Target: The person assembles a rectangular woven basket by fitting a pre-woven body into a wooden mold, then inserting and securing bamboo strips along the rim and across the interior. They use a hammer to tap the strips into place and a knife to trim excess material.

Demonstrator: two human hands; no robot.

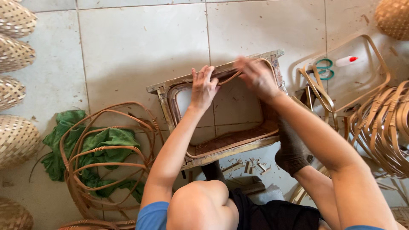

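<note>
A rectangular wooden frame mould [164, 100] lies on the tiled floor with a tan bamboo strip [232, 76] bent around its inside. My left hand [203, 86] presses down on the frame's far edge, fingers spread over the strip. My right hand [257, 76], blurred by motion, grips the strip near the far right corner of the frame. A foot in a dark sock [292, 149] rests on the frame's near right side.
Coiled rattan loops [106, 157] lie on a green cloth [102, 138] at the left. Several woven baskets [15, 140] line the left edge; another basket [394, 17] sits at top right. Bent strip hoops [383, 123], green-handled scissors [326, 68] and a small glue bottle [346, 61] lie at the right.
</note>
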